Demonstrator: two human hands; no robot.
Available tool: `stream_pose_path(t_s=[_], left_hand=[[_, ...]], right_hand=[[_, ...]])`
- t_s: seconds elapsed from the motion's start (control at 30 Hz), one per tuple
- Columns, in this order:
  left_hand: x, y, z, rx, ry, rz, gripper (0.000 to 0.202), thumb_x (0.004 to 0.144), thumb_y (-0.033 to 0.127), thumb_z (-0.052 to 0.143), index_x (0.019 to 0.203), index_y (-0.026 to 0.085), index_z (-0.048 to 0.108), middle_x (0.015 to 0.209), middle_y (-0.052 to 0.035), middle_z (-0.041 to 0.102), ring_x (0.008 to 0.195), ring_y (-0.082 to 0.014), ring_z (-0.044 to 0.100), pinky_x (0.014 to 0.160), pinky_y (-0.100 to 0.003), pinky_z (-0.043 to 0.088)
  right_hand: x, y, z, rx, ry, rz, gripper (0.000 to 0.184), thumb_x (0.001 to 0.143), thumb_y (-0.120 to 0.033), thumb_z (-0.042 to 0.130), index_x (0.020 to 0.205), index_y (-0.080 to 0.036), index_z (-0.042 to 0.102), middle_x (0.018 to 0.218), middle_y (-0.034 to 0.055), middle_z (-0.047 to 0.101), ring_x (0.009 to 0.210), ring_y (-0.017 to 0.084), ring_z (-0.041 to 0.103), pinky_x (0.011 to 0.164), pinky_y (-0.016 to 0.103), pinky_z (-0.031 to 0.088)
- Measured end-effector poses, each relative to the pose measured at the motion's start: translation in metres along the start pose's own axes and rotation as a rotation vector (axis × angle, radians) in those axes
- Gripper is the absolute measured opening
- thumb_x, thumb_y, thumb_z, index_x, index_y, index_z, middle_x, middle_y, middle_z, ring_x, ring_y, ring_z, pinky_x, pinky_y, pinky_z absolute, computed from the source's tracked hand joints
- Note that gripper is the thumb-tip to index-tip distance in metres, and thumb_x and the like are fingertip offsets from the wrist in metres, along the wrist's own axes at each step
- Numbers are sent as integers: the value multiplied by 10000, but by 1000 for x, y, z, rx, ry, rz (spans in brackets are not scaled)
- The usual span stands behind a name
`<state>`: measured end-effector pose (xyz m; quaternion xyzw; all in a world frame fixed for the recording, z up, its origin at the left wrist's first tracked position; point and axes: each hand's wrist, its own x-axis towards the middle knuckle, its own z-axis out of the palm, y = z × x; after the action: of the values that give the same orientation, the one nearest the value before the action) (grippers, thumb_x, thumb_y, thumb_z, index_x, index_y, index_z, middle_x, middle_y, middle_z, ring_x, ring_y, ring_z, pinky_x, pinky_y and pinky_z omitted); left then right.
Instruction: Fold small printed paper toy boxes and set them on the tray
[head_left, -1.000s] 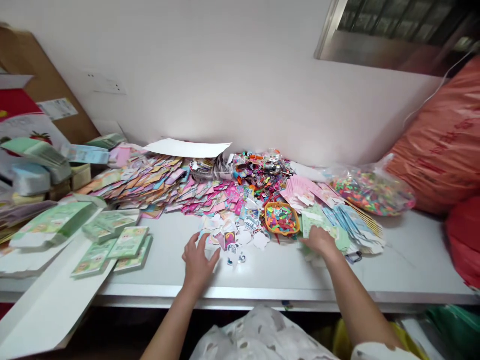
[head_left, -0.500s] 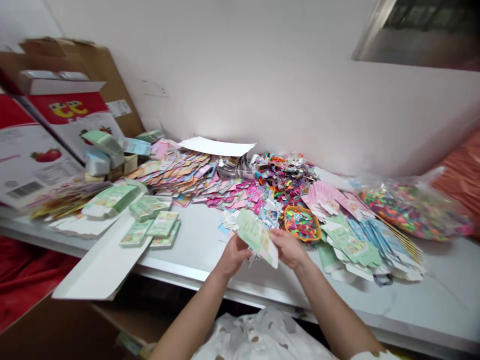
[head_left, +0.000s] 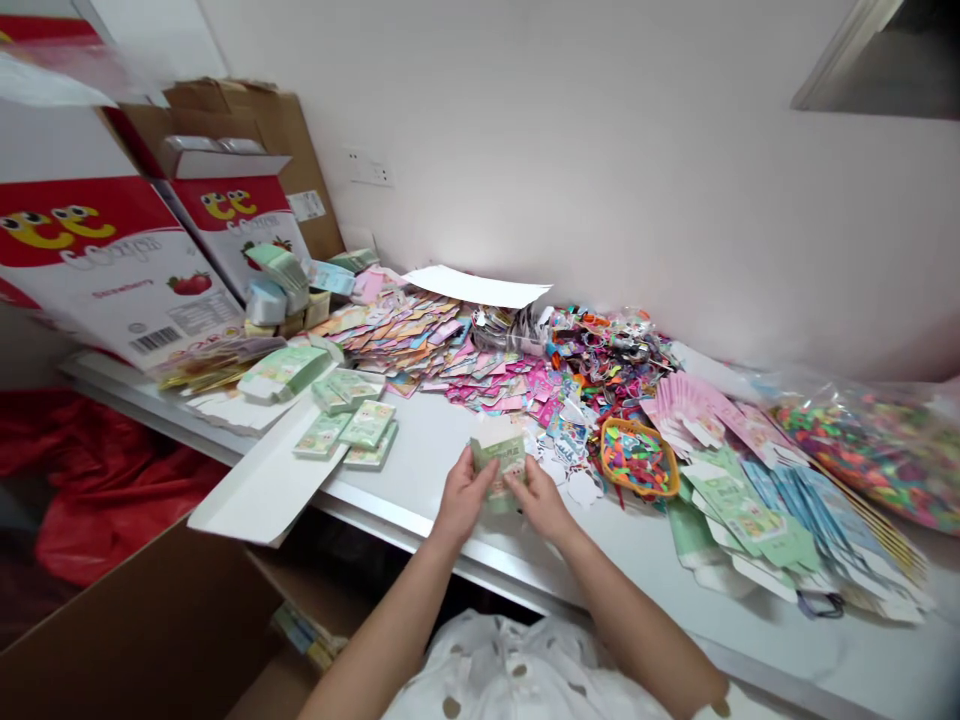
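Green-and-white paperboard carton (head_left: 499, 465) is clasped upright between the person's hands, over the bench (head_left: 420, 440) near its front edge and left of an orange basket (head_left: 637, 458) of colourful pieces. The left hand (head_left: 465, 497) has its grip clenched on the carton's left side, and the right hand (head_left: 541, 500) grasps the right side.

White die-cut scraps (head_left: 577, 485) lie just left of the basket. Pink die-cut cards (head_left: 694, 410) sit behind and right of it, and unfolded green-and-white cartons (head_left: 739, 510) spread to its right. Farther right is a clear plastic bag (head_left: 862, 455) of multicoloured pieces. Well left of the basket lie stacked green cartons (head_left: 349, 420), and beyond them stand large strawberry-printed boxes (head_left: 112, 270).
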<state>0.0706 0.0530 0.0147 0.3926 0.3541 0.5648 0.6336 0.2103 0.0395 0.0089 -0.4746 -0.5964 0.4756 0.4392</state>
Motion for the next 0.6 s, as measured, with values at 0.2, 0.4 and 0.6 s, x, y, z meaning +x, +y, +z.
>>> stream_pose_path(t_s=[0.2,0.4,0.6], left_hand=[[-6,8,-23,-225,-405,-182,708,554,453,787,1138,111,577,1062,-154,650,1040,-319,579,898,-407,429],[-3,2,-22,-197,-244,-166,676,546,325,804,1157,185,549,1080,-83,651,1027,-269,586,894,-389,440],[-4,-3,-15,-103,-119,-80,468,711,359,673,1118,179,531,1133,-86,619,1054,-220,571,907,-352,437]], right_hand=[[-3,12,-10,447,-435,252,500,754,-561,592,1083,-187,556,928,58,645,820,187,620,787,344,463],[-14,-1,5,64,-270,9,593,711,-447,688,1204,-193,480,1102,61,597,989,205,552,851,316,435],[-12,6,21,-303,145,41,401,738,-427,635,1038,-193,510,832,39,636,726,193,587,659,291,462]])
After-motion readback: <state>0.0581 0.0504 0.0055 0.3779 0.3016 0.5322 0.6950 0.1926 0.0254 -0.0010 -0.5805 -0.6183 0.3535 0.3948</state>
